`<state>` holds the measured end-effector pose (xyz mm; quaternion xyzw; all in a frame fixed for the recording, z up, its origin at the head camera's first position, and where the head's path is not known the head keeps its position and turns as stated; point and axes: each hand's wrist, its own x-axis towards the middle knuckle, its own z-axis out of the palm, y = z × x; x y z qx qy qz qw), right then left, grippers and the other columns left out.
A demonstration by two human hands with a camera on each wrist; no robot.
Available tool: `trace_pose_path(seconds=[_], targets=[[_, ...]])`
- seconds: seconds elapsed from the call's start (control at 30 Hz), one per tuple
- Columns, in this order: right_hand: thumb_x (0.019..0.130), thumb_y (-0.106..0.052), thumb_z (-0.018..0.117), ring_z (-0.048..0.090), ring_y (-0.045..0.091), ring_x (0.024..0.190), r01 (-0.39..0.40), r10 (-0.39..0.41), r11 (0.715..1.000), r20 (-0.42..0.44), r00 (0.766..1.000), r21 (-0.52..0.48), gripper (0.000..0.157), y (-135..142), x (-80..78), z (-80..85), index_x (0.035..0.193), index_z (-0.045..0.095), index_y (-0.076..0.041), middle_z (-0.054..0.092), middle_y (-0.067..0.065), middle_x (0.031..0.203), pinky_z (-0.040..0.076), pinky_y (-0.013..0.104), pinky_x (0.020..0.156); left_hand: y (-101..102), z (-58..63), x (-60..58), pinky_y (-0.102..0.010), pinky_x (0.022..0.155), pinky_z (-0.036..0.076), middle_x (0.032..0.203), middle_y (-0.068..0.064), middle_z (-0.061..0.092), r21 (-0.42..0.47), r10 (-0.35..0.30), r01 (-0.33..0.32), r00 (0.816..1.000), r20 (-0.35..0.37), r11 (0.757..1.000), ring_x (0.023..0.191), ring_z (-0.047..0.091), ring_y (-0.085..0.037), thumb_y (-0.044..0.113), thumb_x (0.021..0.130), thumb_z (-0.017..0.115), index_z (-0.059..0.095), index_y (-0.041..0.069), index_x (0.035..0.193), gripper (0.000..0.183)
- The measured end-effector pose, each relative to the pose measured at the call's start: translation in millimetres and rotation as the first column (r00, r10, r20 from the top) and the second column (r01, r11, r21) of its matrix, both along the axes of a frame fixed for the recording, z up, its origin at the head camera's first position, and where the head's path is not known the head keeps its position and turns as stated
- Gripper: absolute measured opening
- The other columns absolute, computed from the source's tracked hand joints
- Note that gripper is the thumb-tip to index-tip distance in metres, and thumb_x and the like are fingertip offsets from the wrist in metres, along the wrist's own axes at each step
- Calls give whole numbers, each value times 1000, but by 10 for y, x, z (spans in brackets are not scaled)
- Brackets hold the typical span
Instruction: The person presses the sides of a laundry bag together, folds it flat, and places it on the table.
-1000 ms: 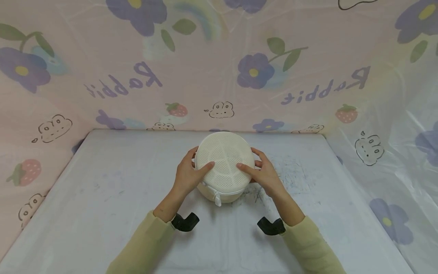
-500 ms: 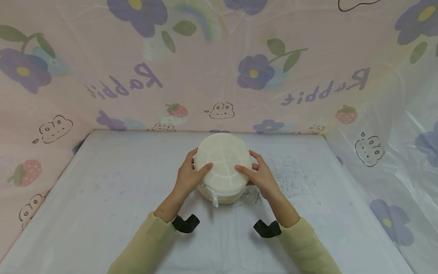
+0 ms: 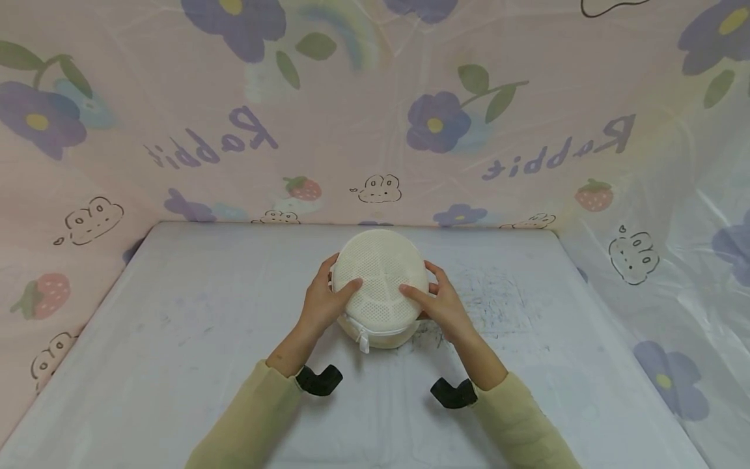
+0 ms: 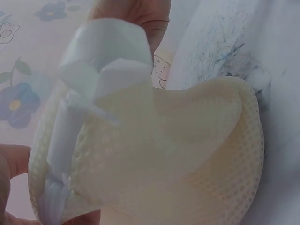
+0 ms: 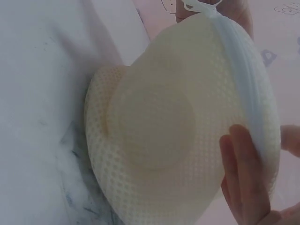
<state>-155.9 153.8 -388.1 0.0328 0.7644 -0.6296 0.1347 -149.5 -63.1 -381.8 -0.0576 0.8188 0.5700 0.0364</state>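
Observation:
A round cream mesh laundry bag (image 3: 381, 267) with a white zip around its top edge stands mid-table, held between both hands. My left hand (image 3: 325, 293) grips its left side, thumb on the mesh top and fingers behind the edge. On the opposite side my right hand (image 3: 441, 303) grips the same way, its thumb pressing the top. The zip's white pull tab (image 3: 364, 342) hangs at the front. In the left wrist view the bag's mesh side (image 4: 225, 154) sags inward. Fingers (image 5: 246, 173) of the right hand lie along the side just below the zip in the right wrist view.
The white-covered table (image 3: 234, 273) has dark scribble marks (image 3: 498, 303) right of the bag. A patterned curtain (image 3: 328, 130) with flowers and rabbits rises behind the table and at both sides. Black curved pieces (image 3: 319, 380) stick out at both wrists.
The right hand has shifted slightly left and toward the person, and the bag's top looks a little narrower. The pull tab has drifted slightly left. The left hand has hardly moved.

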Motion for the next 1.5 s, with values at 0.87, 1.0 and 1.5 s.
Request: trace_pose_path(seconds=[0.87, 1.0, 1.5], targets=[[81, -47, 66, 60, 27, 98, 53, 41, 923, -233, 972, 382, 83, -2, -21, -59, 145, 25, -14, 47, 15, 132, 53, 33, 71, 5, -118, 1, -47, 97, 40, 127, -18, 45, -144, 51, -86, 971, -233, 986, 115, 48, -32, 27, 84, 66, 38, 7, 138, 64], [82, -40, 67, 55, 31, 109, 80, 80, 908, -360, 930, 411, 80, -17, -21, -89, 145, 28, -9, 40, 16, 138, 53, 40, 80, 15, -146, -4, -50, 101, 38, 130, -19, 43, -169, 37, -91, 953, -300, 981, 120, 46, -35, 24, 84, 66, 40, 4, 137, 62], [87, -13, 60, 28, 42, 136, 183, 412, 777, -706, 577, 603, 56, -92, -43, -248, 138, 40, -2, 31, 25, 147, 31, 61, 103, 78, -234, 52, -50, 108, 31, 149, -18, 30, -549, -227, -97, 841, -492, 830, 137, 30, -34, 16, 92, 54, 42, 1, 137, 49]])
